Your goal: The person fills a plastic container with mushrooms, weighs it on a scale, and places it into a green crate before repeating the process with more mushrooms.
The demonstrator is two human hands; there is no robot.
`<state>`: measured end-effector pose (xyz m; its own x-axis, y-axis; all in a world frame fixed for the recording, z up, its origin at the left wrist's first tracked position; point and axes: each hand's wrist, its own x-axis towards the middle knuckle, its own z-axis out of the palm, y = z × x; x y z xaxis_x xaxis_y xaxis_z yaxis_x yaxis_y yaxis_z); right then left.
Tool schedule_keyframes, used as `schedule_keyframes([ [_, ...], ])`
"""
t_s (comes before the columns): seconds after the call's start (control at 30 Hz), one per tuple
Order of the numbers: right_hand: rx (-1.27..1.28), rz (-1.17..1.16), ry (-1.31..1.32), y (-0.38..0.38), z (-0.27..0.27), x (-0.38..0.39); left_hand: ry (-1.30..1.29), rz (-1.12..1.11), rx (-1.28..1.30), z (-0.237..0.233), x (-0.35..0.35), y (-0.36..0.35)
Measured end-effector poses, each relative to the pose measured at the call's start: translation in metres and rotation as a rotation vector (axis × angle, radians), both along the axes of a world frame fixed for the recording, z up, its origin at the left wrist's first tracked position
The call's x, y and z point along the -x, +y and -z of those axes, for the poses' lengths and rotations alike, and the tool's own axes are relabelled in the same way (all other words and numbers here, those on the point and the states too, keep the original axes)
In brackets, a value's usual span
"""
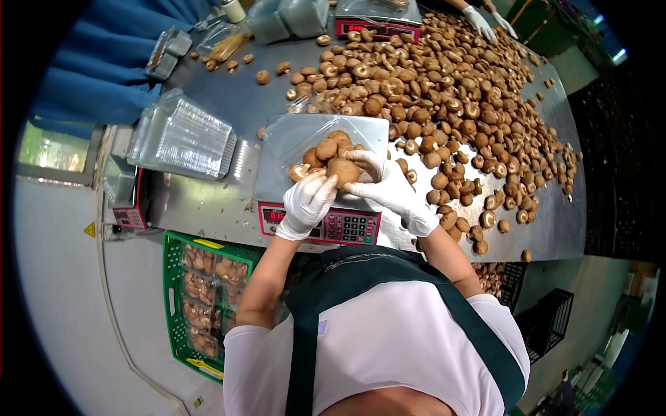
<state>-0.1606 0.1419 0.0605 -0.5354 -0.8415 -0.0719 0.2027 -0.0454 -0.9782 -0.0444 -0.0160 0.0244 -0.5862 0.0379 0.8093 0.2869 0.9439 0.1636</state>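
Observation:
Both my hands wear white gloves and meet over a clear plastic tray [291,135] that sits on a digital scale [326,225]. My left hand [307,201] and my right hand [385,184] together grip a large brown mushroom [343,170] at the tray's near edge. Several more mushrooms [326,148] lie piled in the tray just beyond my fingers.
A big heap of loose mushrooms [444,90] covers the steel table [208,201] to the right. A stack of empty clear trays [184,139] lies at left. A green crate [173,298] with packed trays stands below. Another person's gloved hands [485,21] work by a second scale [378,24].

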Motion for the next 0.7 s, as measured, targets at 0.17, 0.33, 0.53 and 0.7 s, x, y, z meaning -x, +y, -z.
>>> schedule_keyframes([
  [0.17, 0.039, 0.133, 0.213, 0.013, 0.008, 0.005, 0.053, 0.014, -0.184, -0.003, 0.01, 0.007],
  [0.33, 0.061, 0.22, 0.278, 0.022, 0.015, 0.007, -0.055, -0.18, -0.306, -0.014, 0.019, -0.002],
  [0.53, -0.067, 0.381, 0.714, 0.033, 0.013, 0.01, -0.231, -0.186, -0.392, -0.018, 0.026, -0.009],
  [0.7, -0.266, 0.419, 0.78, 0.093, 0.023, 0.027, -0.598, -0.086, -0.087, -0.005, 0.033, 0.001],
])
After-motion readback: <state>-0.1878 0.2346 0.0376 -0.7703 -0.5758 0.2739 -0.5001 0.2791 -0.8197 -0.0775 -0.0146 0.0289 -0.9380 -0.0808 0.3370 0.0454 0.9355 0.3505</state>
